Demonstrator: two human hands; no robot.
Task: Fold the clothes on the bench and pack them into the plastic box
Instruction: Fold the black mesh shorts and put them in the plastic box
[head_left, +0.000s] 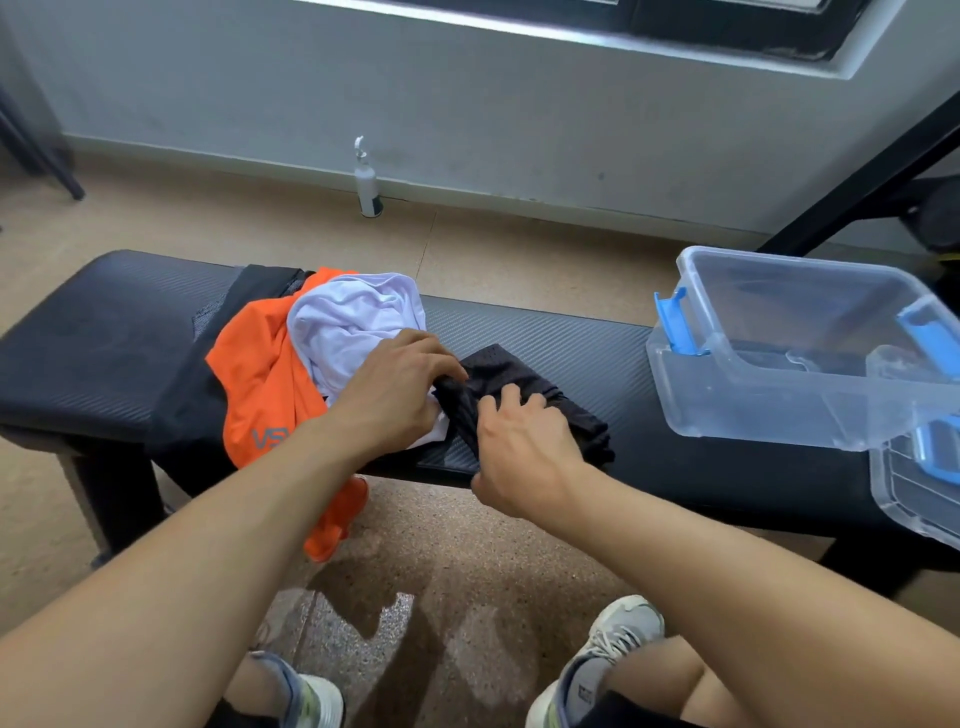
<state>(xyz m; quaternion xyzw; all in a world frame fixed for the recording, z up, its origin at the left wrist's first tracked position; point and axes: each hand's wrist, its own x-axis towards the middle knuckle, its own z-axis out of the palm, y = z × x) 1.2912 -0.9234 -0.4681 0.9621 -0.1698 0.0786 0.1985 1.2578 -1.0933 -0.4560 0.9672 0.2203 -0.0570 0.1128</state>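
step: folding black mesh garment (524, 400) mid-bench, near front edge | left hand (400, 395) pinches its left edge | right hand (524, 447) pinches near fold | tip: flatten before creasing | plastic box (769, 395) open at bench's right end

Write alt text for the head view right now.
Both hands, left hand and right hand, grip a black mesh garment on a black bench; an orange, white and black clothes pile lies left, an open, empty-looking plastic box right.
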